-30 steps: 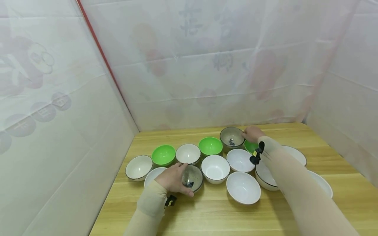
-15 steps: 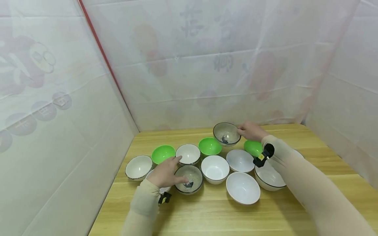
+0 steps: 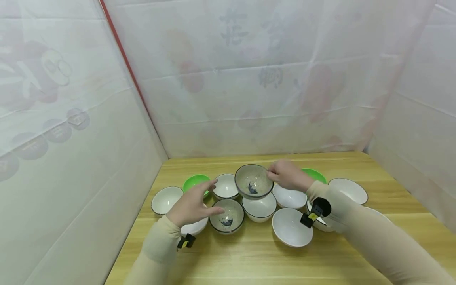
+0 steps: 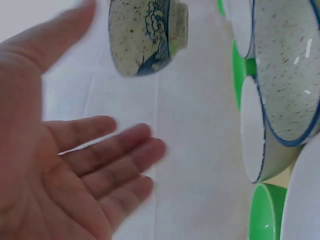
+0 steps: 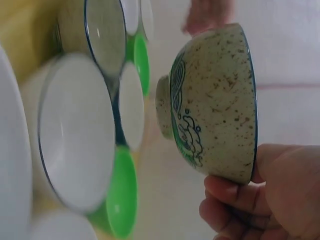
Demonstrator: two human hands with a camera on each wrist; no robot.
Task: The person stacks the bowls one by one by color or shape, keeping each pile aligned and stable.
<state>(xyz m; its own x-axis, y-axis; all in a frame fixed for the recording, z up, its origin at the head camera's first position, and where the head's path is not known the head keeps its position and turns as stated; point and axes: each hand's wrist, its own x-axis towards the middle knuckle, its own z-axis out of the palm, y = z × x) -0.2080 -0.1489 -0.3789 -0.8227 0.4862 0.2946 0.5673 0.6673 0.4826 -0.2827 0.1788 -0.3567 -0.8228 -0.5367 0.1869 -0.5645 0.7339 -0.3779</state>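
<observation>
Left hand [image 3: 190, 204] hovering, fingers spread, holding nothing, just beside the speckled blue-rimmed ceramic bowl on the table [image 3: 226, 215]. Further back, right hand [image 3: 287, 175] pinching the rim of a second speckled bowl with blue painting [image 3: 251, 181], lifted above the white bowls [image 3: 259, 206].

Glossy speckled glazed bowl [image 3: 251, 182], matt wood-grain table [image 3: 249, 261]
</observation>
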